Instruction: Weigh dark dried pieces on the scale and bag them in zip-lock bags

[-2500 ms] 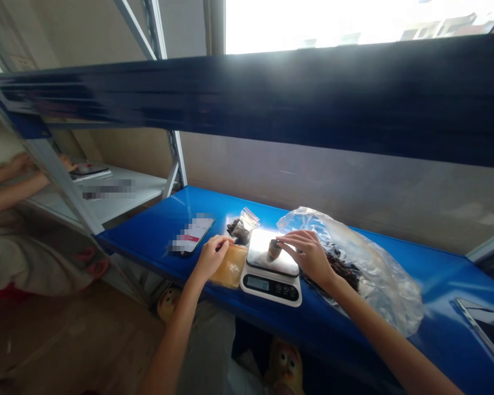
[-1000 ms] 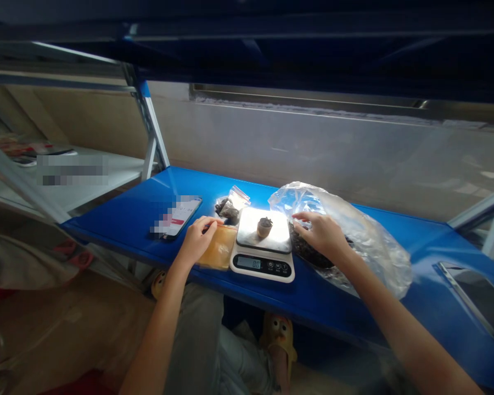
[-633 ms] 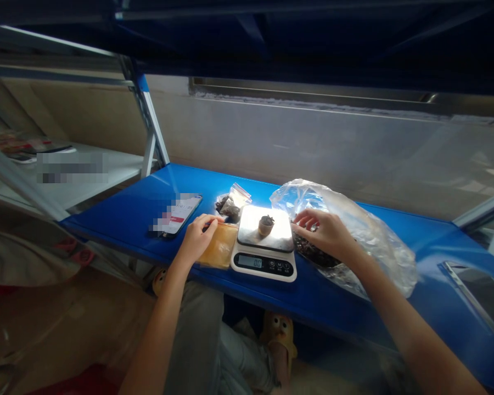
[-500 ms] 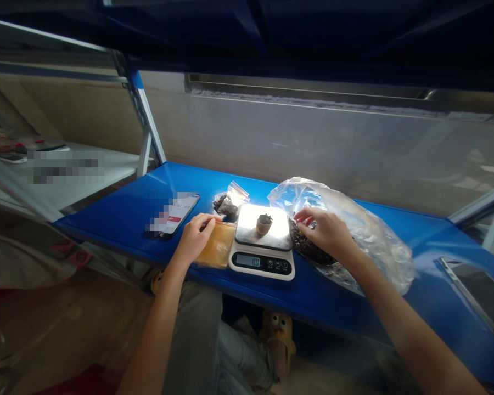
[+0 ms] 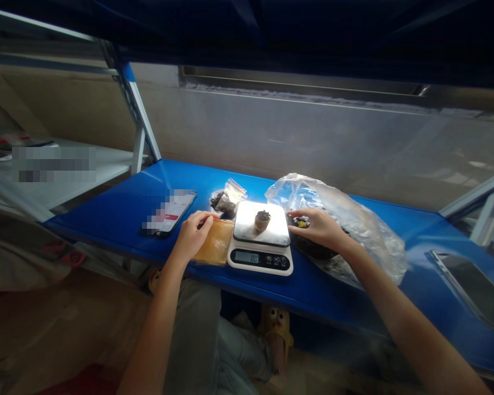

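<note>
Blue surface point(image 5: 115, 203): spans the middle of the frame before you.
Clear bag point(image 5: 368, 244): right of centre, dark pieces point(image 5: 313, 249) at its near-left side.
Scale point(image 5: 247, 266): centre, its display showing 0.0.
Your right hand point(image 5: 323, 230): over the dark pieces, thumb and fingers parted.
Your left hand point(image 5: 192, 238): left of centre, at the tan packet point(image 5: 214, 246); you cannot tell whether it grips.
Small cup point(image 5: 262, 222): upright on the scale's plate, dark bits heaped inside.

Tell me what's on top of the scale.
On the scale stands a small tan cup, dark bits showing at its mouth. The cup hides whatever lies deeper inside and the scale's surface beneath it.
</note>
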Demonstrator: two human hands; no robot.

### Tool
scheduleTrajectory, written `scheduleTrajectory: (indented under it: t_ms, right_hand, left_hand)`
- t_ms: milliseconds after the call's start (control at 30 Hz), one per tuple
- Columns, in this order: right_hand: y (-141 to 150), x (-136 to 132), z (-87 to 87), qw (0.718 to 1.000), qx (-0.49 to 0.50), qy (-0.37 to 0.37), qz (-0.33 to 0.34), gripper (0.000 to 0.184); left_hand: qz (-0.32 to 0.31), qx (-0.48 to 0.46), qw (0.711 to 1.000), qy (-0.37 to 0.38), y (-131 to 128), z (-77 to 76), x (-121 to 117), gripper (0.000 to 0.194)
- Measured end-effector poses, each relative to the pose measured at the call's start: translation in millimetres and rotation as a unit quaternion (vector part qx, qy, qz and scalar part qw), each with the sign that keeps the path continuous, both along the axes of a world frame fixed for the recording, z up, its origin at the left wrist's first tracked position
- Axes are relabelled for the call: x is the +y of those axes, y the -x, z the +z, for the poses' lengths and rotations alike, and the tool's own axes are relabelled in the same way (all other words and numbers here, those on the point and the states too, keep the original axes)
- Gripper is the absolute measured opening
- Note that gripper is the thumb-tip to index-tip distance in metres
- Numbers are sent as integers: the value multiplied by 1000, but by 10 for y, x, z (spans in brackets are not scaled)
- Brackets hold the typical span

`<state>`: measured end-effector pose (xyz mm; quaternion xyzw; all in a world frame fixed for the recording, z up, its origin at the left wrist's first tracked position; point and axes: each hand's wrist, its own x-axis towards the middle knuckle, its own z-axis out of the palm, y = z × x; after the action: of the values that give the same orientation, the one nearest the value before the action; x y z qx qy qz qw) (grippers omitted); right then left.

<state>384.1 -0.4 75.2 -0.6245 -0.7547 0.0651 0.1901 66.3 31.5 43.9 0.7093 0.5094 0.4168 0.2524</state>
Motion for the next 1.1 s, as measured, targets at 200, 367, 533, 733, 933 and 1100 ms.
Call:
scheduleTrajectory:
  t_ms: [200,367,533,733,933,1100]
  right_hand:
    - [-72,10,18,997,37,-12,65,26]
    - [-126,13,36,992,48,46,104,34]
    - [-107,6,32,995,34,40,87,37]
    - [-73,-6,38,995,46,52,65,42]
    - [-64,9,25,995,69,61,29,33]
    - [-24,11,-18,997,52,53,34,37]
  left_hand:
    - [-2,3,1000,-1,-1,11,-6,31]
    - [-1,2,1000,-3,5,-10,2,31]
    - [-2,3,1000,-5,9,-13,7,30]
    - [0,1,1000,-4,5,-1,1,30]
    - [-1,0,1000,-7,1,2,1,30]
    - [-3,2,1000,-2,10,-6,4,30]
